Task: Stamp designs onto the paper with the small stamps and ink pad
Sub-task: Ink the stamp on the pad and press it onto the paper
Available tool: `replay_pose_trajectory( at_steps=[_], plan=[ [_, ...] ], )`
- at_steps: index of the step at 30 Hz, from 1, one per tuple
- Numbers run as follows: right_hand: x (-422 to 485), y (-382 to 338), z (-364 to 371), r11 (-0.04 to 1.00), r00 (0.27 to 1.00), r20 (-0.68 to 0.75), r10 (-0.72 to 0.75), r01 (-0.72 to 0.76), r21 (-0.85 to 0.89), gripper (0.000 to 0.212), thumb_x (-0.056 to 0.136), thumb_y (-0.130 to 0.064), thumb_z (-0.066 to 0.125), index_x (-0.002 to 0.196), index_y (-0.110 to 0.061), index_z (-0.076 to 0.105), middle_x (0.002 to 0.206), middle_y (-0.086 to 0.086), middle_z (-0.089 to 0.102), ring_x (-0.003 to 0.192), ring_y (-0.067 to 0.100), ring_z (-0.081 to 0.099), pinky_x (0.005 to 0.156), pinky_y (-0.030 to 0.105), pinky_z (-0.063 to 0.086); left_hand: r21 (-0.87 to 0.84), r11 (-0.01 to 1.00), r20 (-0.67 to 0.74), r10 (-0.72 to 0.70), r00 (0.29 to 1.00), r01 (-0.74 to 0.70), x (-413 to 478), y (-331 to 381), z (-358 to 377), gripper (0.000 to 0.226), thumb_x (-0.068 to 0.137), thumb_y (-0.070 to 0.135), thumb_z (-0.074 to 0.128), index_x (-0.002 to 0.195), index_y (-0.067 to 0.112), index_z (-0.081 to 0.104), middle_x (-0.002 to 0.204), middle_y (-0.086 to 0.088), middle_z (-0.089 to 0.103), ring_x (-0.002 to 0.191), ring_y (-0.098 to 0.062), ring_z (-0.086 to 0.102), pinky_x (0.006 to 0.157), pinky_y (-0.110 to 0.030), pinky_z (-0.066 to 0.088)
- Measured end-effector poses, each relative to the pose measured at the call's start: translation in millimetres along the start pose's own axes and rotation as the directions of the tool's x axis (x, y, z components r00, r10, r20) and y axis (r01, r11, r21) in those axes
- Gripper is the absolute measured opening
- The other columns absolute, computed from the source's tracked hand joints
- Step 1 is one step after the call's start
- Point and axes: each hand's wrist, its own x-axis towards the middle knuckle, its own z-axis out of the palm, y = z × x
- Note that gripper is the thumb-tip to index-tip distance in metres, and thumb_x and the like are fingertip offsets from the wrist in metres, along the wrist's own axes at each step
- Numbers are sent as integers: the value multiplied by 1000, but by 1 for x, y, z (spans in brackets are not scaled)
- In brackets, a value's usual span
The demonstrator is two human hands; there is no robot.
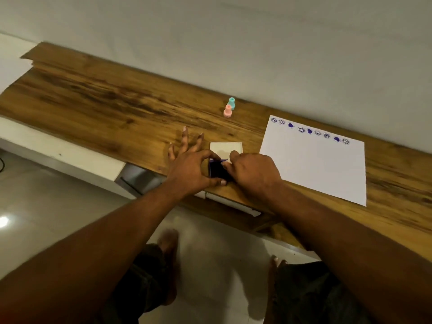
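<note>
A dark purple ink pad (217, 170) lies near the front edge of the wooden desk (105, 106), with its pale open lid (225, 148) behind it. My left hand (191, 167) pinches the pad's left side between thumb and forefinger, the other fingers spread. My right hand (252, 170) grips the pad's right edge. A pink stamp (227, 111) and a teal stamp (231, 103) stand upright together further back. The white paper (315, 164) lies to the right with a row of several blue prints along its far edge.
A grey wall runs behind the desk. The desk's front edge is just below my hands, with a white drawer front (231, 204) under it. My legs and feet show over the tiled floor (46, 202).
</note>
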Motion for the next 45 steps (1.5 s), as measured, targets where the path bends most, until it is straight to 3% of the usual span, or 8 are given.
replay_pose_trajectory(
  at_steps=[3,5,9,16,19,27,35,45],
  plan=[
    [-6,37,-18,989,981,-144,128,-114,98,51,105,-60,28,102,-21,61,76,0,65,63,19,54,50,25,27,151,988,67,25,997,-35,8,10,-14,86,62,91,69,137,49,58,177,0,3,156,-30,-31,121,-68,-9],
    [-14,77,-28,951,947,-157,279,-251,180,54,106,-58,29,98,-17,62,77,7,67,73,31,63,54,32,37,237,969,89,53,995,-73,15,22,-23,102,60,99,57,149,48,48,177,0,2,157,-31,-27,121,-68,-11],
    [-34,172,-43,847,856,-130,501,-454,276,57,107,-52,31,101,-13,72,95,20,73,96,42,65,76,41,48,185,970,5,160,987,-158,30,75,-20,114,57,108,34,152,47,44,176,3,12,161,-27,-14,122,-65,-11],
    [-76,285,-32,706,691,-158,705,-665,243,56,106,-49,35,89,-6,67,90,26,69,88,45,64,72,42,49,119,878,133,448,884,-463,46,192,38,97,80,96,32,159,40,37,176,4,11,162,-21,-5,120,-53,-20],
    [-81,304,-20,680,667,-148,730,-689,250,54,107,-44,38,93,-4,70,91,26,71,86,43,65,69,36,41,89,859,189,483,855,-504,54,226,60,96,85,92,30,162,35,34,176,2,12,163,-24,0,127,-55,-8],
    [-76,314,-2,683,679,-123,724,-680,265,51,108,-35,43,90,4,71,95,31,70,92,46,64,76,44,46,68,872,236,458,857,-484,76,242,87,90,91,86,30,164,34,29,177,2,7,162,-24,5,128,-51,10],
    [-74,318,4,714,699,-146,700,-680,168,51,108,-38,44,88,2,69,93,30,70,92,48,64,76,46,46,57,889,150,442,884,-454,88,243,94,83,90,86,29,152,35,50,169,3,35,155,-23,30,122,-51,26],
    [-69,309,7,688,680,-105,726,-721,84,53,108,-46,40,104,-1,69,106,28,70,102,46,65,83,44,49,75,895,153,425,892,-439,88,246,96,87,88,88,23,151,36,53,168,3,36,154,-25,31,122,-53,26]
  ],
)
